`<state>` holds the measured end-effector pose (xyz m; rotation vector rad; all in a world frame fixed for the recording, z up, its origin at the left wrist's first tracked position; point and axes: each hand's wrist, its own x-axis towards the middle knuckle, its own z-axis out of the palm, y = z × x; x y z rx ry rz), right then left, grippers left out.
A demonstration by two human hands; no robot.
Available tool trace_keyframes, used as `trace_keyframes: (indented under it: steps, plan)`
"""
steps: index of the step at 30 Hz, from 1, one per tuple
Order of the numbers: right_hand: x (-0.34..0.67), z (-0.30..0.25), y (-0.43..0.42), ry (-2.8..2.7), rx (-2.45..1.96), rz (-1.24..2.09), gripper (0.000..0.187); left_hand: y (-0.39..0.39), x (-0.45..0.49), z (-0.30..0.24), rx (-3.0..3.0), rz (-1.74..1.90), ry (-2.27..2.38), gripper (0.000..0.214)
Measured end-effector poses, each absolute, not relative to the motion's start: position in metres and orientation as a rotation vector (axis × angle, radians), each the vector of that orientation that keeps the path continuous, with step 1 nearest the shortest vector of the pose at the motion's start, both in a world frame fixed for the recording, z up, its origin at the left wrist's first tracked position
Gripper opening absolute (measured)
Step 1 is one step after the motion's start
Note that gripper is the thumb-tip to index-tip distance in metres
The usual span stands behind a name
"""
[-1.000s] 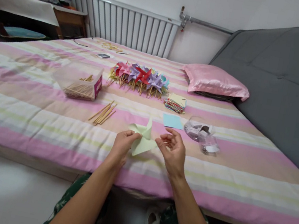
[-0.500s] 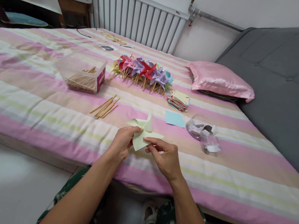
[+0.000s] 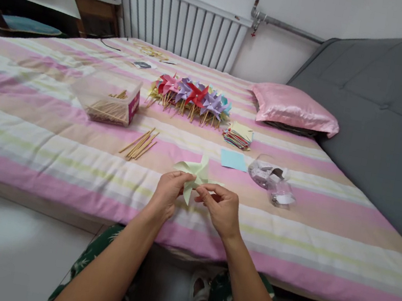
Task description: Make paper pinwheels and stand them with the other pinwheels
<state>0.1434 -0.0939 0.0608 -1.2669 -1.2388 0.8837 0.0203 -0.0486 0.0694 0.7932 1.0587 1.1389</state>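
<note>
A pale green paper pinwheel (image 3: pixel 196 175) with folded corners is held just above the striped bed (image 3: pixel 50 144), near its front edge. My left hand (image 3: pixel 168 194) pinches its left side with closed fingers. My right hand (image 3: pixel 219 211) pinches its centre from the right, fingers curled together. Beyond the hands lie a bundle of wooden sticks (image 3: pixel 140 144) and a light blue paper square (image 3: pixel 233 160).
A row of finished coloured pinwheels (image 3: pixel 190 98) lies mid-bed, with a stack of coloured papers (image 3: pixel 239 135) to its right. A clear box of sticks (image 3: pixel 110 101) sits left. A clear plastic container (image 3: pixel 271 181) lies on its side to the right. A pink pillow (image 3: pixel 293 110) rests by the grey headboard.
My right hand moved in from open beside the paper and closed on its centre. The green sheet's corners have been gathered inward, and the paper looks smaller and more folded.
</note>
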Motion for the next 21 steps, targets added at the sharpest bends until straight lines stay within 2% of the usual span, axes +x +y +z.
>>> trace_keyframes:
  steps: [6,21]
  plan:
    - [0.14,0.058,-0.091,-1.15,-1.298,0.834,0.023,-0.05,0.026,0.067,0.906,1.214,1.077,0.022]
    - [0.141,0.061,-0.092,-1.18,-1.401,0.466,0.017,-0.053,0.036,0.063,0.962,1.28,1.101,0.023]
